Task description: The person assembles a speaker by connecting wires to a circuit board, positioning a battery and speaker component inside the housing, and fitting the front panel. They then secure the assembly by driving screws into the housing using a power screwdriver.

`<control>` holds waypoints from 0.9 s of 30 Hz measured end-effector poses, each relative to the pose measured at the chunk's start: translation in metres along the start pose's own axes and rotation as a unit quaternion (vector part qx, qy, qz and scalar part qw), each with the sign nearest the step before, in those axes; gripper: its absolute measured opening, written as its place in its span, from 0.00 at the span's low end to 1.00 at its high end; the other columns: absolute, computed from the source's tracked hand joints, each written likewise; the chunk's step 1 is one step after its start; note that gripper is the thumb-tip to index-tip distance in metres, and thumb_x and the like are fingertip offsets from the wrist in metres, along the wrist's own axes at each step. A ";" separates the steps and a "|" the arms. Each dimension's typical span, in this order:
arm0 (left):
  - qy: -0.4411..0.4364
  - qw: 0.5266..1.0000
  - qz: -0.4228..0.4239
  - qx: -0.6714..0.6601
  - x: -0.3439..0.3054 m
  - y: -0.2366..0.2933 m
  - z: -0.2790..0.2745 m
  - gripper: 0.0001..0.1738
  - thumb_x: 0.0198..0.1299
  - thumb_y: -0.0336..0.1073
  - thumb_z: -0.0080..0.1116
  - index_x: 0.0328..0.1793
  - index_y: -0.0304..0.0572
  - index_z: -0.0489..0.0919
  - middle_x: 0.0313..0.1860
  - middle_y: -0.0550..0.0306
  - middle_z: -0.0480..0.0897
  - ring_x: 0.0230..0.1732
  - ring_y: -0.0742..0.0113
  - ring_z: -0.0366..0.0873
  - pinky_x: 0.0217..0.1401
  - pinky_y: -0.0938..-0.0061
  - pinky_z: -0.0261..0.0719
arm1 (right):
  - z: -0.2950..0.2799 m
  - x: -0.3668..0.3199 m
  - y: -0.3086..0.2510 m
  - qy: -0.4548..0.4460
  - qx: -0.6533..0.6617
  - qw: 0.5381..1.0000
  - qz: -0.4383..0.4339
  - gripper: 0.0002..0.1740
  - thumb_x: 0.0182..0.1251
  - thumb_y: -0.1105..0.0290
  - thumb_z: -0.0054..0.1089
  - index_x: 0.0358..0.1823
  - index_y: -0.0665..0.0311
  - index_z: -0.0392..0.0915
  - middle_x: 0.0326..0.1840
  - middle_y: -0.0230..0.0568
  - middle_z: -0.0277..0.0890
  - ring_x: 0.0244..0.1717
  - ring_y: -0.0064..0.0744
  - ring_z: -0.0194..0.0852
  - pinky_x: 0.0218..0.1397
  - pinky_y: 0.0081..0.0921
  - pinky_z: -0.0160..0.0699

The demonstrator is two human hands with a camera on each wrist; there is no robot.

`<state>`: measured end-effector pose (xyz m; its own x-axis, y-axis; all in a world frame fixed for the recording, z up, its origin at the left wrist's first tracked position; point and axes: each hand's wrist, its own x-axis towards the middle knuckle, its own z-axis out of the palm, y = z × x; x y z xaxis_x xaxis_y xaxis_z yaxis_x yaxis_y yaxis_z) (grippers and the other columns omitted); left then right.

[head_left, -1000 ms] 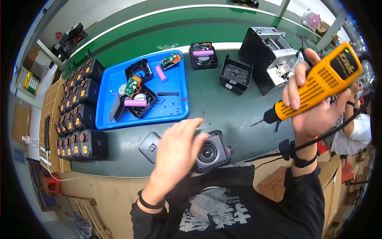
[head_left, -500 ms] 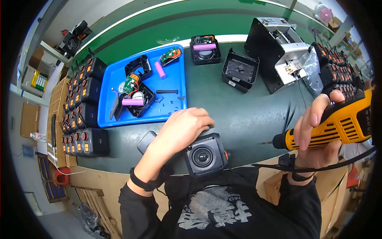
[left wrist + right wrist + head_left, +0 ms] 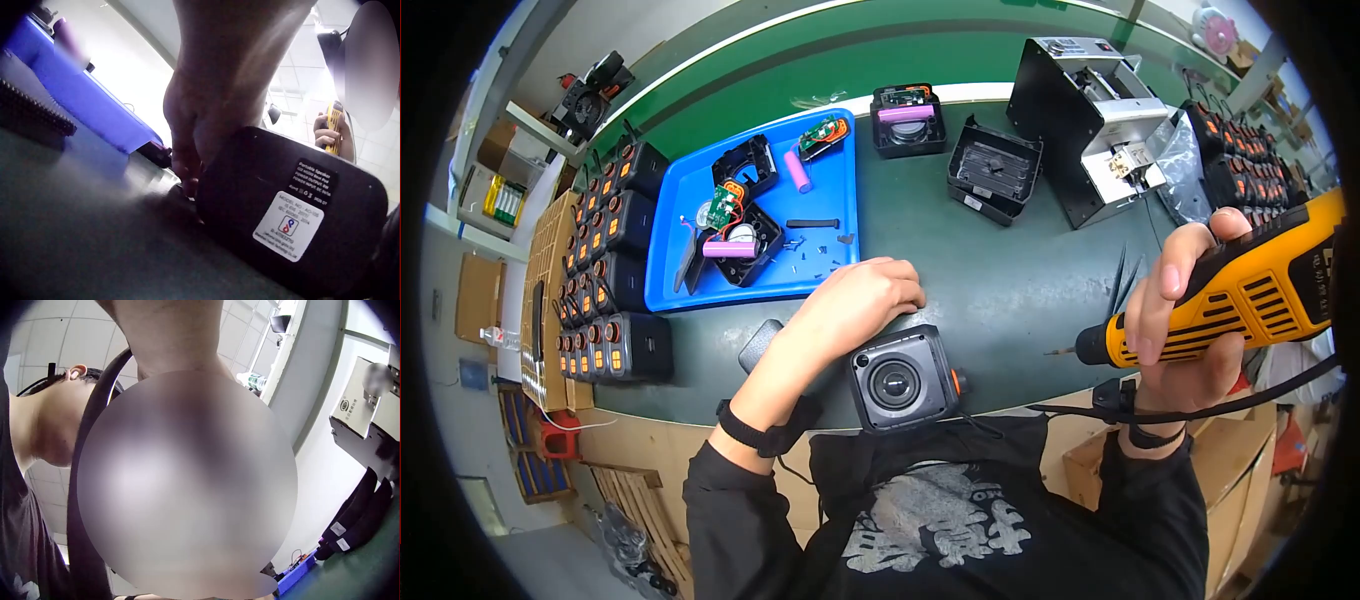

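A black portable speaker stands at the table's near edge with its round cone facing up. Its label shows in the left wrist view, on the speaker side. Just beyond it, my left hand reaches down to the table, fingers bent; I cannot tell whether they pinch anything. My right hand grips a yellow electric screwdriver, its bit pointing left above the table. Partly behind my left forearm lies a grey speaker grille. The right wrist view is mostly blurred over.
A blue tray holds opened speaker parts, pink batteries and small screws. Rows of speakers stand at left. Farther back are an opened speaker, an empty black shell and a black-and-silver machine. Dark tweezers lie near my right hand.
My left hand has moved from above the grille and speaker to the table behind the speaker. My right hand has lowered the screwdriver and brought it more level. The head view has shifted.
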<state>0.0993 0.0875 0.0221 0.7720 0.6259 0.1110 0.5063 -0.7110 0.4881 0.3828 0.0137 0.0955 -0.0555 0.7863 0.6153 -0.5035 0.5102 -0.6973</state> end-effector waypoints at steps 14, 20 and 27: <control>0.249 0.964 0.006 -0.090 -0.037 0.054 -0.038 0.10 0.50 0.19 0.69 0.36 0.35 0.79 0.35 0.52 0.85 0.37 0.63 0.85 0.40 0.73 0.81 | 0.024 0.015 -0.008 -0.006 -0.009 0.999 0.050 0.40 0.68 0.58 0.62 0.74 0.68 0.52 0.28 0.34 0.71 0.21 0.24 0.72 0.30 0.24 0.78; 0.292 0.931 -0.055 -0.211 -0.082 0.106 -0.002 0.16 0.48 0.22 0.75 0.43 0.37 0.81 0.35 0.53 0.86 0.34 0.63 0.86 0.37 0.74 0.84 | 0.039 0.023 -0.019 -0.162 0.104 0.981 -0.034 0.33 0.70 0.63 0.65 0.68 0.64 0.56 0.27 0.32 0.77 0.21 0.22 0.81 0.26 0.17 0.88; 0.300 0.899 -0.059 -0.314 -0.094 0.109 0.035 0.17 0.51 0.22 0.74 0.46 0.34 0.81 0.38 0.53 0.86 0.35 0.65 0.87 0.39 0.75 0.85 | 0.046 0.032 -0.019 -0.305 0.108 0.946 -0.031 0.34 0.68 0.63 0.63 0.68 0.64 0.55 0.32 0.39 0.79 0.25 0.29 0.84 0.32 0.22 0.91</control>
<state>0.0953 -0.0598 0.0344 0.2865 0.8787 0.3818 0.1088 -0.4257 0.8983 0.3510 0.0130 0.1452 -0.4735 0.3756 0.7967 -0.6835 0.4137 -0.6013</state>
